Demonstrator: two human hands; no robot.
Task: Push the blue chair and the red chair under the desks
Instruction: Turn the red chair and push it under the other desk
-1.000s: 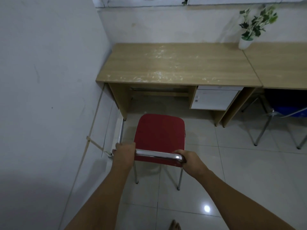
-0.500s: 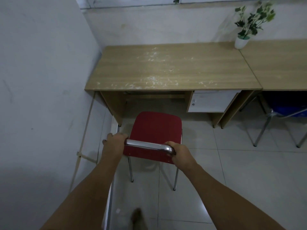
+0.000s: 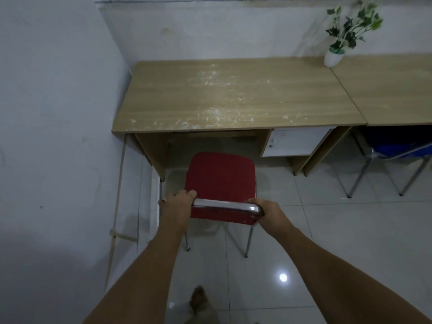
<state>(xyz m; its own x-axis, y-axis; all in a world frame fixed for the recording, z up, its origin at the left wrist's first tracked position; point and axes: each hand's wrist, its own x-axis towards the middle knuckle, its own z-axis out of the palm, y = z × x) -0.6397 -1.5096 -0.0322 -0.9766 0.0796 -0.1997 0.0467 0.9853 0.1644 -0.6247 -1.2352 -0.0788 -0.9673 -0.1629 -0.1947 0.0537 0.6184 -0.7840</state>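
1. Closer now: the red chair (image 3: 221,181) has rolled toward the bench (image 3: 233,94), its seat just short of the front edge.
2. Left hand (image 3: 177,206) and right hand (image 3: 268,212) each grip the backrest bar (image 3: 224,204), closed tight.
3. Gap lies straight ahead.

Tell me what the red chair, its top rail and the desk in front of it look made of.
Red chair: matte red covering, likely fabric or vinyl; no shine. Top rail, gripped by the left hand and right hand: polished metal, apparently chrome, with bright reflections. Desk: wood-grain board, probably laminate, scuffed with whitish marks.
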